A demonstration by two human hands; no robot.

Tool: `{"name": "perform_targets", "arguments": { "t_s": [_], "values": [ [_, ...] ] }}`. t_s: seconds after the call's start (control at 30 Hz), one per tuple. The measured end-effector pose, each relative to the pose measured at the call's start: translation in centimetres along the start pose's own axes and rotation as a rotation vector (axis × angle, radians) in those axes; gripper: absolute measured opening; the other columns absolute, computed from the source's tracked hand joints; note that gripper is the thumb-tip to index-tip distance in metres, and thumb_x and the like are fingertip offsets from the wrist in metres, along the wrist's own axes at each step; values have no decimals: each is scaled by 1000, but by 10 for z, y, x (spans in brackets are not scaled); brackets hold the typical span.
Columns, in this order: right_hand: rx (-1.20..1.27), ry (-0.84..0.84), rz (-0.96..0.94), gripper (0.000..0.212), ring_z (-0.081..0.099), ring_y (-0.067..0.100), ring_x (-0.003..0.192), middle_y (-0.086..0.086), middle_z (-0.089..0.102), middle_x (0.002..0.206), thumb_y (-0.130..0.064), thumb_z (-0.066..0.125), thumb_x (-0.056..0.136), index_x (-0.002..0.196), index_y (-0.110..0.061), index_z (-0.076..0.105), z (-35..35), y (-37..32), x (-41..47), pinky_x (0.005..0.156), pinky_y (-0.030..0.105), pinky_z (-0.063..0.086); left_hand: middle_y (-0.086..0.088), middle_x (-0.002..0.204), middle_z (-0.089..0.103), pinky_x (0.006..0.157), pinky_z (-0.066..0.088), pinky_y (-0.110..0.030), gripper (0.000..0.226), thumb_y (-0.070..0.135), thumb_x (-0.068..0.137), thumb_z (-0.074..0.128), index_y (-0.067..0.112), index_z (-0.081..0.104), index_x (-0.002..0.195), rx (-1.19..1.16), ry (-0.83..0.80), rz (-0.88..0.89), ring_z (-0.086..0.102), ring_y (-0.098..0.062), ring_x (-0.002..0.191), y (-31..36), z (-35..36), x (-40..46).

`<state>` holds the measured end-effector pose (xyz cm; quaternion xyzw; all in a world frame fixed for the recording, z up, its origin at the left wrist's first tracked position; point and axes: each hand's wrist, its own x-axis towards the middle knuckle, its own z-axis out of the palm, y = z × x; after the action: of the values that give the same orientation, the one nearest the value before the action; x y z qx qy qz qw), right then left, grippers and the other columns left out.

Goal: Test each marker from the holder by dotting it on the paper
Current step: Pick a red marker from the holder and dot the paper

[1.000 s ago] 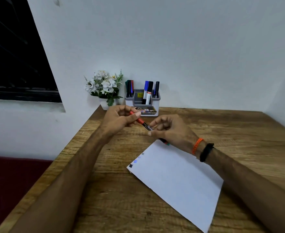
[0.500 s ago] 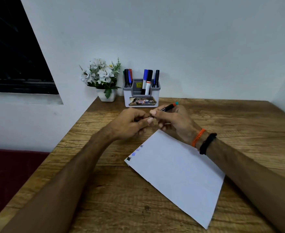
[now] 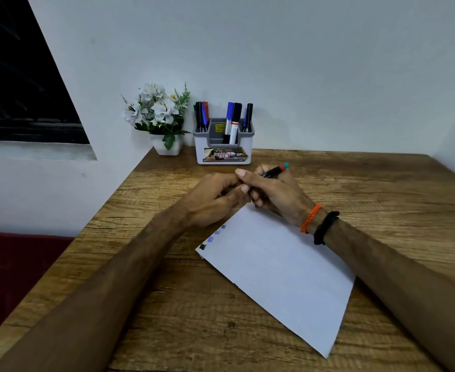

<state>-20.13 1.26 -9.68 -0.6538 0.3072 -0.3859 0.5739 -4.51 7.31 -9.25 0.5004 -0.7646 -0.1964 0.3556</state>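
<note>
Near the surface's back edge, just beyond the paper (image 3: 277,269), both hands meet on one marker (image 3: 273,171): right hand (image 3: 272,194) grips its barrel, left hand (image 3: 213,200) pinches the hidden tip end, apparently uncapping; next, dotting beside existing marks.

marker (image 3: 272,172) in the hand is black with a red band and teal end. paper (image 3: 282,272) is white, with black and blue dots at its 9 o'clock corner. holder (image 3: 222,146) is white with a grey rim, table (image 3: 368,183) brown woodgrain, flowers (image 3: 156,108) white, wristbands orange (image 3: 310,218) and black (image 3: 325,227).
</note>
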Motion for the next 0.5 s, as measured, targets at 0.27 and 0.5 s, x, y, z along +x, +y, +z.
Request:
{"name": "perform_targets", "arguments": {
  "t_s": [0.27,0.5],
  "values": [
    [128,-83,-8,43,46,9,38,2,57,49,-14,66,91,52,-22,52,1,-1,2,42,21,34,17,68,63,55,35,-6,26,10,98,50,22,66,83,-81,-3,27,53,6,56,4,-3,0],
    [134,-43,-52,34,41,10,38,1,52,48,-9,66,91,59,-17,55,-3,-4,0,42,20,33,7,96,72,74,54,-36,33,54,85,60,25,70,99,-86,-83,-76,66,-4,84,-11,-11,2]
  ]
}}
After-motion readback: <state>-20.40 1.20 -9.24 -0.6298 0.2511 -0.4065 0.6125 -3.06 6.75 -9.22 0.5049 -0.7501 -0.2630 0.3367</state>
